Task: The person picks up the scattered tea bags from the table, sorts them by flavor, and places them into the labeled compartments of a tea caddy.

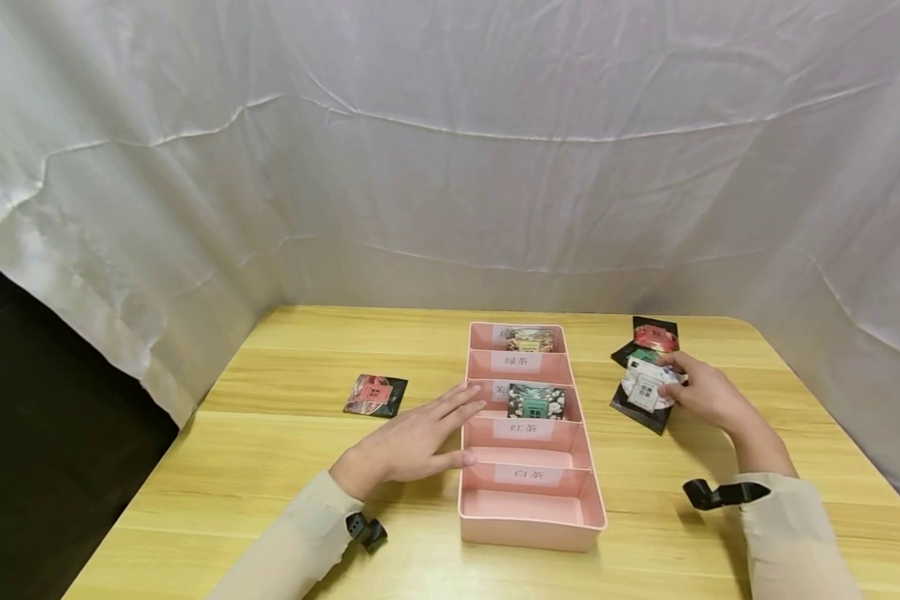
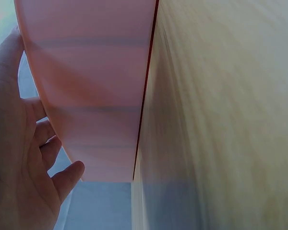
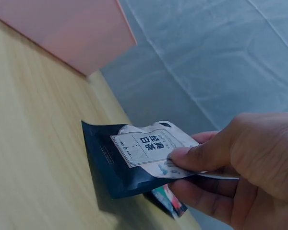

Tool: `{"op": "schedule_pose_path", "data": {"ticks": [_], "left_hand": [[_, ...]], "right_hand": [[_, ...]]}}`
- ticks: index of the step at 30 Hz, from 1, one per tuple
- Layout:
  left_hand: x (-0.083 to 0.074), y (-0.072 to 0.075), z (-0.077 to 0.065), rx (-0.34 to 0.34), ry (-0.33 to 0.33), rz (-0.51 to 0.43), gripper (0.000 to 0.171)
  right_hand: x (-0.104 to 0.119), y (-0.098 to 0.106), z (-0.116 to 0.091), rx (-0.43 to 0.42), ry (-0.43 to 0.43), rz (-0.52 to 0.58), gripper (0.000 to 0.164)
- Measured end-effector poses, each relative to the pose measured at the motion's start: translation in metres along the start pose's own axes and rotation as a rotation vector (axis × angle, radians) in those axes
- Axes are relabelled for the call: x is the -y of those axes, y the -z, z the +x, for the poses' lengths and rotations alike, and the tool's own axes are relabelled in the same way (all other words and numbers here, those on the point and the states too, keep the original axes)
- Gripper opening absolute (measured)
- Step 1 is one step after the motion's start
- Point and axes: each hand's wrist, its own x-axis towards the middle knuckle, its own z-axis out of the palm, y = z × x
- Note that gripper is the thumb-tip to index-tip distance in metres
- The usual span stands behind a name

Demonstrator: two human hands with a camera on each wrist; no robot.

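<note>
My right hand (image 1: 708, 402) pinches a black-and-white tea packet (image 1: 647, 388) between thumb and fingers, right of the pink divided box (image 1: 528, 534). In the right wrist view the packet (image 3: 146, 146) tilts, its printed white label facing up. Behind it lie a red-and-black tea packet (image 1: 656, 335) and, partly covered, a green one (image 1: 643, 356). Fingers extended, my left hand (image 1: 412, 437) rests along the box's left rim; the left wrist view shows its fingertips beside the box wall (image 2: 91, 76). One floral tea packet with a green label (image 1: 536, 403) sits in the middle compartment.
In the rearmost compartment is a yellow-labelled tea packet (image 1: 530, 340). Left of the box, a red-and-black tea packet (image 1: 376, 395) lies on the wooden table (image 1: 270, 467). Paper labels (image 1: 522, 429) mark the compartments. A pale curtain (image 1: 450, 183) hangs behind the table.
</note>
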Motion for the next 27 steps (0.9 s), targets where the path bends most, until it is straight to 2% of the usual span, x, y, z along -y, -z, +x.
{"op": "schedule_pose_path", "data": {"ticks": [10,19,27], "left_hand": [[0.0,-0.001,0.0,-0.002,0.003,-0.006,0.079],[0.0,0.0,0.0,0.003,0.0,-0.006,0.079],[0.0,0.0,0.0,-0.007,-0.017,-0.013,0.078]], "right_hand": [[0.03,0.004,-0.002,-0.119,0.095,0.041,0.037],[0.063,0.005,-0.007,-0.263,0.244,0.013,0.039],[0.09,0.004,-0.013,-0.284,0.336,0.033,0.038]]}}
